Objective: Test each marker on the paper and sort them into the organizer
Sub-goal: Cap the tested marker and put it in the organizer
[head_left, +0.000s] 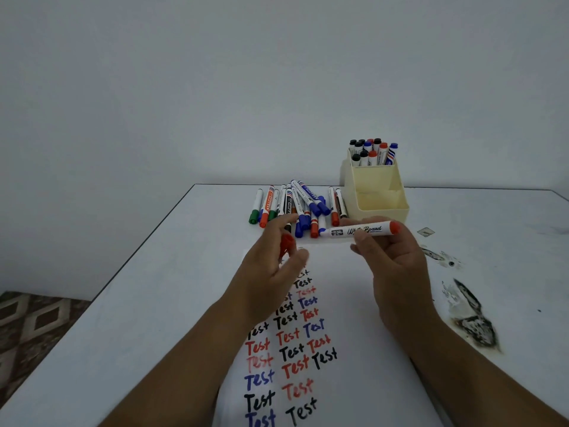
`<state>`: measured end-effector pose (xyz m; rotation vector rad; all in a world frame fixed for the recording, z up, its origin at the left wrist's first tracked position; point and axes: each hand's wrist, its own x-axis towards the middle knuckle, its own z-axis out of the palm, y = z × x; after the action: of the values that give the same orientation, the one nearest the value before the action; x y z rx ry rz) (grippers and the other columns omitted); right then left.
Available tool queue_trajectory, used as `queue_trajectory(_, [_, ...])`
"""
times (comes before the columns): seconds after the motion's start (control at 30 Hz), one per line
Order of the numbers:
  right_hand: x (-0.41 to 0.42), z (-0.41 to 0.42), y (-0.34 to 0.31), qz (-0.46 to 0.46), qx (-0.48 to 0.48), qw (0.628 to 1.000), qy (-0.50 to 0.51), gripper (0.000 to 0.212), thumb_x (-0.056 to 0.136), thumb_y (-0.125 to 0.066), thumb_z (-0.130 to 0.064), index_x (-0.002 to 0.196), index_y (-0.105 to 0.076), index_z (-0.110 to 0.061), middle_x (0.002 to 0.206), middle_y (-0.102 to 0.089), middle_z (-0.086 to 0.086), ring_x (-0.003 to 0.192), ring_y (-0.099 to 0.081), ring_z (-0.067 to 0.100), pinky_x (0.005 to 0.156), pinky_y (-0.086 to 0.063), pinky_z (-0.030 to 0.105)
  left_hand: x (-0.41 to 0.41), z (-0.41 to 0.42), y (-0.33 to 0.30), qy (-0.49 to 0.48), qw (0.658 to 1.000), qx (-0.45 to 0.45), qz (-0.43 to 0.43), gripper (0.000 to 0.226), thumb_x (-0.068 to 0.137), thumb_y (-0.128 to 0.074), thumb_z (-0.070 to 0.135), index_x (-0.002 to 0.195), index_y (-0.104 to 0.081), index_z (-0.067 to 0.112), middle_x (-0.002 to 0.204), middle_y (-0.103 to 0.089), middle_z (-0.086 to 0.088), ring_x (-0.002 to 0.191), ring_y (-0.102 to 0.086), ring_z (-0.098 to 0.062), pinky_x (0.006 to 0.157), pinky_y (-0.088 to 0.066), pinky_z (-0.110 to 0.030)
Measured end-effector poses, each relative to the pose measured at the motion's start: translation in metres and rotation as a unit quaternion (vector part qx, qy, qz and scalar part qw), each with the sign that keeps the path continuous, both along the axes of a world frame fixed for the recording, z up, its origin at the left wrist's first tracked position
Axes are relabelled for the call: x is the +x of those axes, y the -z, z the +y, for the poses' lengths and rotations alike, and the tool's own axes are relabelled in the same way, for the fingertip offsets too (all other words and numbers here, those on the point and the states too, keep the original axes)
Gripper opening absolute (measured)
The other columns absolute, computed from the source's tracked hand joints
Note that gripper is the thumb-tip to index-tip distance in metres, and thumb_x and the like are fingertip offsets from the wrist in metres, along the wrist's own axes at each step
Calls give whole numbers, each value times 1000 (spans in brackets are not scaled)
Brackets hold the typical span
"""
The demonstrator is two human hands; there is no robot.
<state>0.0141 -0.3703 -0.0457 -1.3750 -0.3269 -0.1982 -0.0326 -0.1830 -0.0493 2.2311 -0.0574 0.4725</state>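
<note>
You are roughly midway through, judging by how things lie. The white sheet of paper (354,303) spread along the near edge of the white desk (129,303) is already carrying three columns of the word "Test" in black, red and blue ink, and about a dozen capped markers are standing upright in the tall rear compartment of the cream plastic organizer (377,192), which is sitting toward the far edge, right of centre. Its two lower front compartments are looking bare from here. Left to do: a loose pile of white-barrelled markers (295,208) with blue, red, green and black caps is lying just beside the organizer's left side at the far edge, so plenty of testing and sorting is remaining.

Your right hand (397,266) is holding the white whiteboard marker with the red end (361,231) level above the far end of the paper, the thumb and fingers (360,241) pinching its barrel near the middle while the other fingers are curling loosely behind. Your left hand (274,266) is blurred; it is gripping a small red cap (288,243) between thumb and fingers, with the forefinger reaching out toward the pile. The marker's tip end is pointing toward your left hand, so I judge you are either uncapping or recapping it; which one I cannot tell.
</note>
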Motion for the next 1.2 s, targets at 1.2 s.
queue_trajectory(1.2, [29, -11, 30, -383, -490, 763, 173, 31, 70, -88, -6, 97, -77, -17, 88, -77, 5, 78, -69, 33, 81, -48, 65, 1, -8, -2, -6, 988, 156, -14, 30, 99, -59, 18, 129, -65, 17, 111, -68, 0, 88, -50, -3, 81, -34, -3])
